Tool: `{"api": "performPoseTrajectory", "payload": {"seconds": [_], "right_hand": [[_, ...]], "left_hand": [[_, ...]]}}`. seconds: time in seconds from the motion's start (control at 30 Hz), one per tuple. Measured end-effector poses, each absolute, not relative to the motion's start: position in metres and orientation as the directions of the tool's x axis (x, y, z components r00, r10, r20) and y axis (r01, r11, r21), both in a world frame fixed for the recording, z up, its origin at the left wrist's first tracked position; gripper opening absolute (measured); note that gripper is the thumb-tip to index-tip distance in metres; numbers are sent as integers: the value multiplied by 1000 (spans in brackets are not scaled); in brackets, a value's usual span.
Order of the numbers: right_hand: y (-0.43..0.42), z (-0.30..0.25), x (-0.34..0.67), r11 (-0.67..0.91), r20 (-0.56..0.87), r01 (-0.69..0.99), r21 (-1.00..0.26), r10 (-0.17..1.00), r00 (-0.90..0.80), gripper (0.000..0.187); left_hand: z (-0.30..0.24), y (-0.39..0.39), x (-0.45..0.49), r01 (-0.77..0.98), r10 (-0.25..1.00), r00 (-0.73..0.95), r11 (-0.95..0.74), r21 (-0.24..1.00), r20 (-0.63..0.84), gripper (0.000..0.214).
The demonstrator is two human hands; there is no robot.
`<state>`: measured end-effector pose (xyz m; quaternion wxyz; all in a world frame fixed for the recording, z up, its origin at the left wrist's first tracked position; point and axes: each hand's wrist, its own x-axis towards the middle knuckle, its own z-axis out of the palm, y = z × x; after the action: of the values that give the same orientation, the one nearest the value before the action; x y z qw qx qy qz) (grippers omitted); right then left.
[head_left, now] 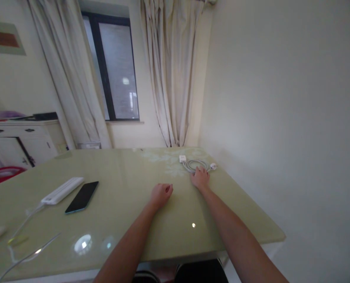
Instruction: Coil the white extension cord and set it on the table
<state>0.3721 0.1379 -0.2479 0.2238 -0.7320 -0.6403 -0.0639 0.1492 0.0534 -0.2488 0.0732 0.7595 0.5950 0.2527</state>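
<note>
A coiled white cable [194, 164] with a small white plug block [182, 158] lies at the far right of the pale green glass table [128, 220]. My right hand [200, 177] reaches out flat with its fingertips touching the near edge of the coil. My left hand [161, 194] rests on the tabletop in a loose fist, holding nothing that I can see, a short way left of the right hand.
A white power strip [62, 190] and a dark phone [82, 196] lie on the table's left side, with a thin cable [21, 226] trailing toward the near left edge. A wall runs close along the right. Curtains, a window and a white cabinet [21, 139] stand beyond.
</note>
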Motion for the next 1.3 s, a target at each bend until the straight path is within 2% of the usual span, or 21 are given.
{"api": "performPoseTrajectory", "payload": {"seconds": [0.23, 0.37, 0.47, 0.53, 0.6, 0.67, 0.73, 0.83, 0.93, 1.07, 1.17, 1.23, 1.3], "right_hand": [[117, -245, 384, 71, 348, 984, -164, 937, -10, 31], [93, -243, 376, 313, 303, 939, -140, 917, -260, 24], [79, -245, 357, 527, 296, 847, -68, 821, -488, 24], [73, -247, 343, 657, 312, 753, -26, 721, -618, 25], [69, -251, 332, 772, 342, 635, -11, 600, -723, 25], [66, -253, 328, 846, 378, 533, -21, 501, -779, 25], [65, -254, 328, 869, 417, 493, -52, 467, -780, 25], [66, -251, 334, 852, 473, 508, -128, 502, -724, 26], [67, -246, 341, 829, 529, 532, -173, 534, -660, 27], [64, -240, 344, 820, 624, 562, -106, 495, -605, 31], [60, -236, 343, 788, 777, 613, -53, 418, -470, 33], [58, -236, 343, 751, 864, 656, -79, 379, -330, 26], [56, -237, 344, 745, 881, 655, -128, 389, -270, 26]], "left_hand": [[-246, 51, 151, 855, 936, 172, -296, 426, 307, 48], [-246, 49, 151, 873, 950, 151, -258, 414, 274, 38], [-248, 48, 147, 875, 928, 152, -287, 391, 340, 24], [-250, 48, 140, 857, 896, 222, -368, 360, 385, 40], [-252, 48, 133, 805, 847, 367, -496, 325, 383, 59], [-252, 48, 127, 733, 790, 501, -605, 311, 354, 64], [-251, 49, 122, 692, 759, 553, -648, 317, 344, 56], [-251, 51, 117, 674, 748, 553, -661, 331, 367, 34], [-251, 53, 117, 666, 721, 569, -686, 293, 394, 20], [-253, 56, 124, 695, 708, 547, -682, 229, 447, 22], [-253, 61, 130, 727, 722, 474, -644, 238, 504, 25], [-252, 63, 133, 747, 745, 408, -605, 275, 528, 27], [-252, 63, 137, 760, 762, 330, -564, 321, 557, 29]]}}
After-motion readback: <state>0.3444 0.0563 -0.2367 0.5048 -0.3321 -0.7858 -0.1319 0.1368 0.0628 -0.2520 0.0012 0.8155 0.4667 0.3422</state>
